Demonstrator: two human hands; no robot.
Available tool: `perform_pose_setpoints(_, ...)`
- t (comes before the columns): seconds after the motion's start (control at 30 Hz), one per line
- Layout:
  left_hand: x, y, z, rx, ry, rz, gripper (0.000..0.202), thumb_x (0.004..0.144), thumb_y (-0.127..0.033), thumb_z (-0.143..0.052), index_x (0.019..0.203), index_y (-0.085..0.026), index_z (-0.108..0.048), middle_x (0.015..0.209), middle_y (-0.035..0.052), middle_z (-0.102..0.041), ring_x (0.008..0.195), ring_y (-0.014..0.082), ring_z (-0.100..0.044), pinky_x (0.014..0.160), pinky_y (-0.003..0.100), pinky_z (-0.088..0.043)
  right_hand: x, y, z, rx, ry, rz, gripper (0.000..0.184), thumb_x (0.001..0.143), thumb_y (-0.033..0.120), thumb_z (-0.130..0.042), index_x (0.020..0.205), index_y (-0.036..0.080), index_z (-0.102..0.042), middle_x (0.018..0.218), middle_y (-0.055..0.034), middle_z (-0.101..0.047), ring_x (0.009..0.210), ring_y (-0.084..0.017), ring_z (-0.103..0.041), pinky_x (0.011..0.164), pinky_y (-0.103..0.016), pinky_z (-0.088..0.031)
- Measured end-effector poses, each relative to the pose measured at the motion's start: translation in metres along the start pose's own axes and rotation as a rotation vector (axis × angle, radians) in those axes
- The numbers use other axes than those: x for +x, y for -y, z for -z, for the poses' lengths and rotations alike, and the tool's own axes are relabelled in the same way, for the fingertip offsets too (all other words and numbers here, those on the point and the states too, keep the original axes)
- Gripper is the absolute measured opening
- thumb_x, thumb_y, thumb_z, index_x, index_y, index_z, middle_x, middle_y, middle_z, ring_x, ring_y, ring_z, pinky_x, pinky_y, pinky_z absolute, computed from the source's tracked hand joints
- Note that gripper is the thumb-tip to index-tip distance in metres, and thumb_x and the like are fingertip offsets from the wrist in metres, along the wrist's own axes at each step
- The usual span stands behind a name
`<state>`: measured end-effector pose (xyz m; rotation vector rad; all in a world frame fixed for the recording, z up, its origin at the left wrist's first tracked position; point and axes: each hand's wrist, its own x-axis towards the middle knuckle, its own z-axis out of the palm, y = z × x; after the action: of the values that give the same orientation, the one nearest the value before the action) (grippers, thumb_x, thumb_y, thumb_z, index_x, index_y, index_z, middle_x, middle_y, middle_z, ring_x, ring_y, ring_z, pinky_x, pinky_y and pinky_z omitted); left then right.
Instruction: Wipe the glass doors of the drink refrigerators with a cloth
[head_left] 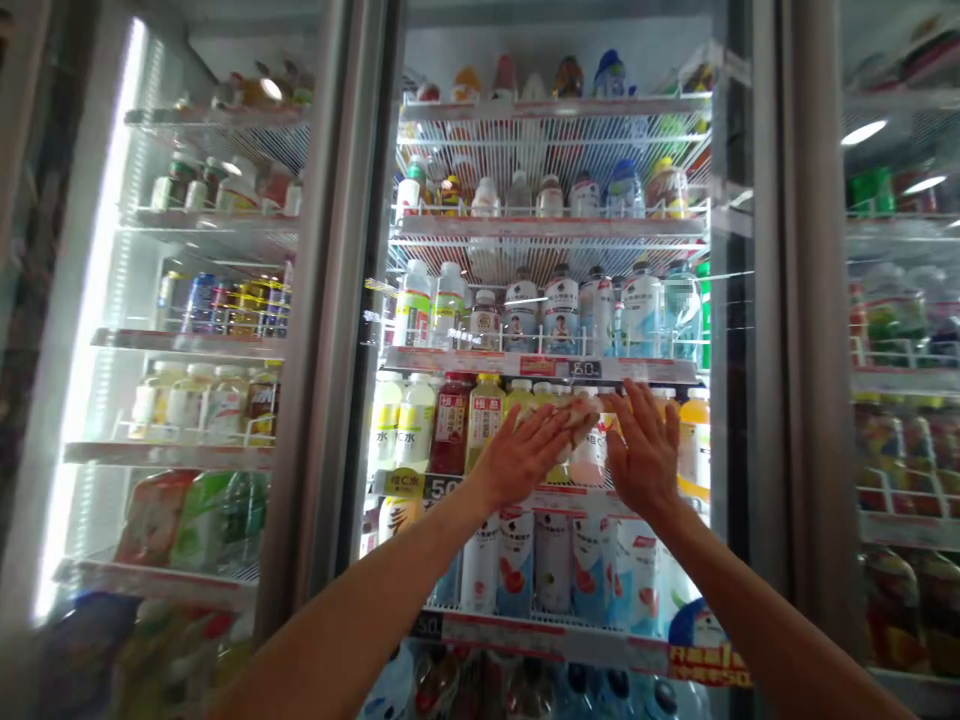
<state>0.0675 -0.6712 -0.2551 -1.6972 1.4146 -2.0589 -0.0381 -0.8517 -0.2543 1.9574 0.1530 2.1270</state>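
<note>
My left hand reaches up in front of the glass door, its fingers stretched to the right and held close together. Under and beyond its fingertips shows a pale crumpled cloth, mostly covered, perhaps a tissue. Fingers apart and pointing up, my right hand is beside it at the door with nothing in its grip. Whether its palm touches the glass I cannot tell. Behind the hands, a row of drinks includes a dark red bottle, a yellow-capped bottle and an orange bottle.
Shelves of bottles fill the lit fridge behind the door. A metal door frame stands left of the arms, another frame right. Price strips run along shelf edges. A red and yellow sticker sits low by my right forearm.
</note>
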Motion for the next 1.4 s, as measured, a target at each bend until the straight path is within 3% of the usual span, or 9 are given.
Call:
perform_pose_setpoints(0.07, -0.012, 0.023, 0.004, -0.004, 0.024, 0.127, 0.048, 0.09, -0.029, -0.034, 0.138, -0.022, -0.033, 0.147, 0.0031, -0.032, 0.14, 0.0204, -0.014, 0.114, 0.051, -0.01, -0.002, -0.003, -0.003, -0.014, -0.008, -0.005, 0.05, 0.088, 0.024, -0.04, 0.138, 0.023, -0.033, 0.145, -0.0073, -0.035, 0.136, -0.019, -0.028, 0.112, -0.045, -0.016)
perform_pose_setpoints(0.23, -0.023, 0.086, 0.012, 0.024, -0.114, 0.897, 0.054, 0.089, -0.029, -0.033, 0.142, -0.016, -0.027, 0.148, 0.0135, -0.028, 0.137, 0.0287, -0.022, 0.109, 0.058, -0.018, -0.017, -0.012, -0.01, -0.047, 0.001, -0.02, 0.054, 0.088, 0.025, -0.038, 0.142, 0.025, -0.026, 0.146, -0.0065, -0.034, 0.137, -0.02, -0.026, 0.112, -0.045, -0.016)
perform_pose_setpoints(0.3, -0.021, 0.079, 0.011, -0.004, -0.145, 0.908, 0.056, 0.089, -0.029, -0.034, 0.143, -0.016, -0.024, 0.148, 0.0136, -0.027, 0.138, 0.0298, -0.021, 0.109, 0.059, -0.018, -0.023, -0.012, -0.014, -0.05, -0.002, -0.024, 0.056, 0.088, 0.025, -0.037, 0.143, 0.025, -0.023, 0.146, -0.0061, -0.033, 0.138, -0.021, -0.025, 0.112, -0.046, -0.015)
perform_pose_setpoints(0.5, -0.025, 0.032, 0.004, -0.068, -0.053, 0.399, 0.056, 0.089, -0.027, -0.037, 0.143, -0.022, -0.023, 0.145, 0.0067, -0.036, 0.138, 0.0215, -0.022, 0.113, 0.05, -0.014, -0.029, -0.013, -0.017, 0.003, -0.026, -0.013, 0.055, 0.088, 0.025, -0.037, 0.142, 0.027, -0.025, 0.146, -0.005, -0.033, 0.137, -0.021, -0.025, 0.113, -0.046, -0.013)
perform_pose_setpoints(0.73, -0.068, 0.108, 0.015, 0.076, -0.238, 1.138, 0.054, 0.089, -0.033, -0.035, 0.141, -0.018, -0.029, 0.144, 0.0159, -0.035, 0.135, 0.03, -0.029, 0.105, 0.058, -0.026, -0.03, -0.015, -0.017, -0.007, -0.052, 0.009, 0.055, 0.088, 0.024, -0.038, 0.142, 0.026, -0.026, 0.146, -0.005, -0.035, 0.137, -0.021, -0.027, 0.113, -0.045, -0.015)
perform_pose_setpoints(1.0, -0.033, 0.05, 0.001, -0.059, -0.106, 0.489, 0.058, 0.088, -0.026, -0.037, 0.143, -0.022, -0.021, 0.147, 0.0072, -0.032, 0.139, 0.0217, -0.019, 0.112, 0.048, -0.022, -0.031, -0.016, -0.017, -0.003, -0.062, 0.03, 0.055, 0.087, 0.023, -0.037, 0.141, 0.025, -0.028, 0.145, -0.0053, -0.035, 0.136, -0.021, -0.029, 0.112, -0.045, -0.017)
perform_pose_setpoints(1.23, -0.022, 0.104, 0.006, 0.031, -0.265, 1.057, 0.056, 0.089, -0.032, -0.035, 0.142, -0.018, -0.024, 0.147, 0.0138, -0.03, 0.137, 0.0287, -0.024, 0.106, 0.056, -0.027, -0.032, -0.016, -0.018, -0.01, -0.046, 0.015, 0.057, 0.086, 0.023, -0.039, 0.141, 0.025, -0.027, 0.146, -0.005, -0.034, 0.136, -0.021, -0.027, 0.112, -0.046, -0.017)
perform_pose_setpoints(1.3, -0.013, 0.088, 0.004, 0.015, -0.238, 0.921, 0.057, 0.089, -0.029, -0.035, 0.143, -0.018, -0.022, 0.147, 0.012, -0.029, 0.138, 0.0264, -0.022, 0.108, 0.052, -0.027, -0.032, -0.014, -0.018, -0.005, -0.049, 0.014, 0.056, 0.086, 0.023, -0.039, 0.141, 0.025, -0.028, 0.146, -0.005, -0.034, 0.136, -0.021, -0.027, 0.112, -0.046, -0.017)
perform_pose_setpoints(1.4, 0.004, 0.052, -0.001, -0.045, -0.123, 0.436, 0.056, 0.088, -0.027, -0.036, 0.142, -0.02, -0.025, 0.146, 0.0069, -0.033, 0.138, 0.0216, -0.022, 0.112, 0.045, -0.023, -0.03, -0.015, -0.014, 0.001, -0.036, 0.012, 0.055, 0.087, 0.023, -0.038, 0.142, 0.025, -0.027, 0.146, -0.0053, -0.034, 0.136, -0.021, -0.028, 0.112, -0.046, -0.016)
